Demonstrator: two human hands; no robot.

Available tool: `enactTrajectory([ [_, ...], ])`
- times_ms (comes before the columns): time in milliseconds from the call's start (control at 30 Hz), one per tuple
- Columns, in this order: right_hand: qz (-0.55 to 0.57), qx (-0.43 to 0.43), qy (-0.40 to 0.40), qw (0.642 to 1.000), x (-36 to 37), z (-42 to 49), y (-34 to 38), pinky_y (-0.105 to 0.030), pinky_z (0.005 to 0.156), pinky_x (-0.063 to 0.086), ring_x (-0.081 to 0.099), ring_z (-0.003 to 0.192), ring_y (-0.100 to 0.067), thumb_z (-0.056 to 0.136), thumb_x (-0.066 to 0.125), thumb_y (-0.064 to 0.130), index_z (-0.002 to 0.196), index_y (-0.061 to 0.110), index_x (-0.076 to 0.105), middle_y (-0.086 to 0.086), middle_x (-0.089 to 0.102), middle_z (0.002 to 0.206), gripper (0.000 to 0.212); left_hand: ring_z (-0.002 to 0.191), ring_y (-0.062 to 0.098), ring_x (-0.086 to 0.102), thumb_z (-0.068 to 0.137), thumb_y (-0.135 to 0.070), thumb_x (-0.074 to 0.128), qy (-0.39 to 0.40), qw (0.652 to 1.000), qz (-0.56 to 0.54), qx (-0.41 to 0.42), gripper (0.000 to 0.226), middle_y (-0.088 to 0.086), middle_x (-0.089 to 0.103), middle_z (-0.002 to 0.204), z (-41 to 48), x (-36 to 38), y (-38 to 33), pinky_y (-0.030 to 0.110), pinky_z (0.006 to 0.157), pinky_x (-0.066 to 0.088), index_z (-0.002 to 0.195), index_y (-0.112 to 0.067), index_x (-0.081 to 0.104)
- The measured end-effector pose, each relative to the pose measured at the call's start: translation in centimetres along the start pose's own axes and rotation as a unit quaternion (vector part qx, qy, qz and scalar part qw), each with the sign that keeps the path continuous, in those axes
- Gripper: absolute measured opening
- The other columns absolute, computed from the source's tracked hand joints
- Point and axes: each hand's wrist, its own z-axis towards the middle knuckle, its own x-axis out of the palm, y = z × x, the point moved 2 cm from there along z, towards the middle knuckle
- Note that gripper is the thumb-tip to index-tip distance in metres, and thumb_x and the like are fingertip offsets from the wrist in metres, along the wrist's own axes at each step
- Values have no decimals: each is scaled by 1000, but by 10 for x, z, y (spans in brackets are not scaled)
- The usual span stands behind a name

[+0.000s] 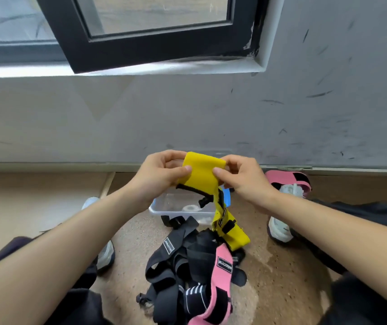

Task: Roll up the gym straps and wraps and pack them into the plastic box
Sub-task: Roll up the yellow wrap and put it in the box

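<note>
The left hand (157, 174) and right hand (246, 177) each pinch the top end of the yellow wrap (204, 174), thumbs in front and fingers curled behind. They hold it above the clear plastic box (164, 208), partly hiding it. The wrap's length hangs downward, its tail reaching the heap of black straps (187, 254) and a pink wrap (223, 266). Another pink band (288, 178) lies beside a white shoe (279, 228).

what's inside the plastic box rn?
A white roll lies on the floor of the plastic box. Its far side is covered by the yellow wrap held in the left hand and right hand, so anything there is hidden.
</note>
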Motion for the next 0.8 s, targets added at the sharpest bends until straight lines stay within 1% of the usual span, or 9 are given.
enactTrajectory([
  [133,-17,5,17,1000,-11,15,12,-27,60,55,64,62,-11,101,62,19,92,9,70,-9,66,77,16,92,26,76,85,-2,79,-3,991,124,50,31,9,79,94,-10,-5,-12,33,88,61,113,-12,69],
  [267,16,21,28,999,-20,37,20,-26,58,53,60,63,-13,103,56,26,79,8,70,1,60,66,34,76,21,73,82,-6,84,-25,970,215,109,21,4,77,83,8,-7,-22,41,82,62,96,-18,74],
  [333,29,35,37,998,-24,45,18,-28,61,54,60,67,-13,104,54,30,76,13,72,8,61,65,37,67,13,67,82,-5,84,-50,969,204,128,17,4,76,78,24,-9,-24,35,73,62,90,-17,75],
  [400,44,42,42,997,-27,50,13,-28,65,57,66,80,-14,103,54,31,102,19,72,5,71,87,22,66,9,67,84,-3,81,-52,979,158,121,15,1,75,76,37,-5,-22,24,67,56,90,-14,74],
  [467,50,36,73,995,-31,52,9,-33,79,61,71,99,-19,100,57,33,128,18,63,-5,73,114,33,67,10,66,86,-2,79,-39,988,116,96,13,-1,73,74,47,2,-15,19,64,53,93,-11,73],
  [500,42,24,93,994,-32,52,8,-35,85,60,71,105,-19,96,62,35,132,19,62,-5,72,119,40,68,10,66,87,-2,78,-35,991,98,80,11,0,73,74,51,6,-11,19,63,53,93,-10,72],
  [633,8,-38,101,994,-34,51,1,-32,85,61,71,102,-14,83,83,19,125,25,64,1,72,113,46,71,7,70,92,-9,74,-58,997,34,38,7,3,76,80,67,18,-2,18,62,53,98,-11,71],
  [733,3,-69,25,997,-40,57,-10,-46,82,60,70,91,-25,85,80,13,114,22,65,-6,71,100,34,72,6,70,92,-13,75,-66,998,6,17,11,5,77,82,76,25,1,17,62,52,102,-9,70],
  [800,9,-68,11,998,-47,61,-11,-45,75,60,69,82,-26,88,78,8,109,16,67,-12,71,95,25,73,7,68,89,-16,79,-85,995,33,41,14,8,74,84,79,27,3,20,66,53,99,-12,69],
])
